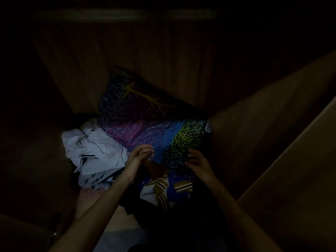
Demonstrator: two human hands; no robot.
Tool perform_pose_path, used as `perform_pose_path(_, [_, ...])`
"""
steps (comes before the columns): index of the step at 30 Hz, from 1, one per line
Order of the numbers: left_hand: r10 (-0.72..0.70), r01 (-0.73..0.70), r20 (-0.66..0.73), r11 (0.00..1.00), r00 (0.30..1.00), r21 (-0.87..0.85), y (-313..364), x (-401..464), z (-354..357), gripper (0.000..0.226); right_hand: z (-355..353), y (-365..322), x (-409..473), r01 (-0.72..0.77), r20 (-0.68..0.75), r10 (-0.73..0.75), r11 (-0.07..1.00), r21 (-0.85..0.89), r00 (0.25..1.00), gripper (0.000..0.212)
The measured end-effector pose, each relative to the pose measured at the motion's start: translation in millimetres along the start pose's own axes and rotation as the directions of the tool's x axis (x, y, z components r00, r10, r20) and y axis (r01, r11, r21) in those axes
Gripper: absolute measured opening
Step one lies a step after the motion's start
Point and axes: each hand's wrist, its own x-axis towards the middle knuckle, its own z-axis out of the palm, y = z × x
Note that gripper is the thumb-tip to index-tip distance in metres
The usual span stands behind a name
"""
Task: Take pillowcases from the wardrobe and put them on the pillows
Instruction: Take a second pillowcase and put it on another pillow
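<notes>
Both hands, left hand (pixel 143 151) and right hand (pixel 195 160), pinching near edge of multicoloured tree-print fabric pillowcase (pixel 145 124). Gripped at two points, probably for lifting clear of dark wooden wardrobe (pixel 127 60)

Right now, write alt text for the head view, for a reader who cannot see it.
In a dim wooden wardrobe, a person's left hand and right hand grip the near edge of a colourful tree-print fabric. Crumpled white cloth lies to its left, striped blue fabric below.

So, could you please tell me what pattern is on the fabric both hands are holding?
Speckled purple, pink and blue with yellow-green trees on the fabric, in the head view.
</notes>
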Motion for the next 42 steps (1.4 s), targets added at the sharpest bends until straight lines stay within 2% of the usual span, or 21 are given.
perform_pose_path(9, [0.095,-0.092,-0.095,0.995,0.991,0.03,-101,81,-7,0.025,12,114,83,0.068,-0.046,-0.073,0.993,-0.096,0.996,0.057])
perform_pose_path(14, [0.104,-0.103,-0.043,0.994,0.994,0.028,-152,112,-2,0.018,12,167,126,0.167,0.002,-0.176,0.931,-0.324,0.984,0.07])
perform_pose_path(16, [0.1,-0.1,-0.063,0.995,0.993,0.004,-163,121,-1,0.016,15,179,141,0.173,0.0,-0.191,0.891,-0.42,0.982,0.072])
perform_pose_path(19, [0.098,-0.099,-0.106,0.995,0.989,-0.002,-176,133,-3,0.023,23,189,163,0.22,0.055,-0.228,0.799,-0.559,0.972,0.069])
perform_pose_path(24, [0.12,-0.119,-0.159,0.993,0.98,0.018,-191,160,-9,0.031,57,205,199,0.289,0.21,-0.213,0.485,-0.825,0.954,0.067])
perform_pose_path(31, [0.132,-0.135,-0.322,0.991,0.937,0.015,-199,176,-32,0.043,150,206,230,0.442,0.352,-0.309,0.302,-0.845,0.884,0.069])
perform_pose_path(35, [0.147,-0.155,-0.348,0.988,0.926,0.007,-203,176,-52,0.037,191,204,249,0.376,0.331,-0.24,0.178,-0.909,0.913,0.071])
perform_pose_path(38, [0.129,-0.149,-0.347,0.988,0.929,-0.032,-202,172,-68,0.027,200,208,258,0.32,0.291,-0.249,0.083,-0.944,0.924,0.062])
perform_pose_path(42, [0.104,-0.13,-0.369,0.991,0.924,-0.045,-200,170,-82,0.028,190,186,257,0.391,0.334,-0.463,0.03,-0.92,0.821,0.033])
